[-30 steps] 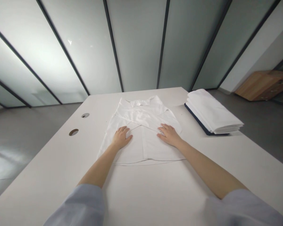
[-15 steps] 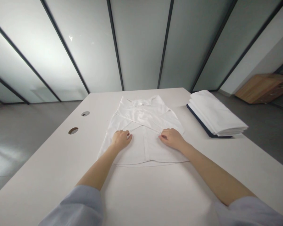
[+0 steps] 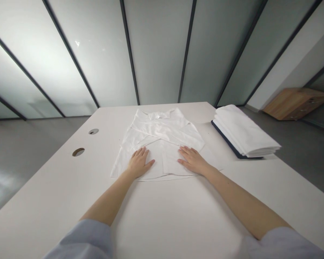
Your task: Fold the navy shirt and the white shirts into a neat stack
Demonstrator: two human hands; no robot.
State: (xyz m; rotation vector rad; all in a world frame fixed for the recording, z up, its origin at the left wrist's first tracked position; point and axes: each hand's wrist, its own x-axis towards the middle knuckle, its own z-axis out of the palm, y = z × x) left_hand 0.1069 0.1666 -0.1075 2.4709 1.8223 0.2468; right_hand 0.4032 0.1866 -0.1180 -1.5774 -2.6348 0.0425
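A white shirt lies spread on the table, collar end away from me, with its sleeves crossed over the body. My left hand rests open and flat on its left part, near the end of a sleeve. On the right part my right hand also lies open, fingers spread on the fabric. Neither hand grips the cloth. The lower hem runs just in front of my wrists, and the cloth under both palms is hidden.
At the right stands a stack of folded white cloth on a dark blue flat piece. Two round holes pierce the white table at left. Beyond are frosted glass panels and a wooden cabinet.
Both hands have gone from pinching the sleeve ends to lying flat with fingers spread. The shirt's lower hem has shifted slightly away from me, and the view has turned a little.
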